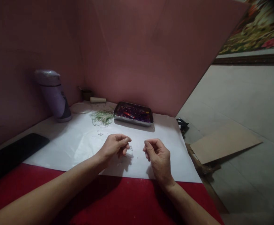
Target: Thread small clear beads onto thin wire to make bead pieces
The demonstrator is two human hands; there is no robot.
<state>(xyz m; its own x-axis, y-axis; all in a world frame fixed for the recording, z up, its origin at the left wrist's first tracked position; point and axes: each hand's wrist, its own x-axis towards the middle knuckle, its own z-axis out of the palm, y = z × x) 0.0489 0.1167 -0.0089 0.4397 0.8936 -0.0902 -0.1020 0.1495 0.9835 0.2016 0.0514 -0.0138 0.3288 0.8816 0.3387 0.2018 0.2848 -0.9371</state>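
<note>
My left hand (pixel 117 145) is raised over the white sheet (pixel 167 128), with thumb and forefinger pinched together. Whatever lies in that pinch is too small to make out. Just beside its fingertips shows a little cluster of clear beads (pixel 131 148); I cannot tell whether they hang from the hand or lie on the sheet. Across a narrow gap to the right, my right hand (pixel 159 156) is also closed in a pinch, and its contents are hidden. A few more small clear beads (pixel 100 134) lie on the sheet beyond my left hand.
A metal tray (pixel 134 121) of dark purple pieces, with a red tool (pixel 128 115), stands at the back. Left of it lie tangled green thread (pixel 102 117) and a pale cylinder (pixel 97 100). A purple bottle (pixel 54 97) and black flat object (pixel 19 147) are leftward.
</note>
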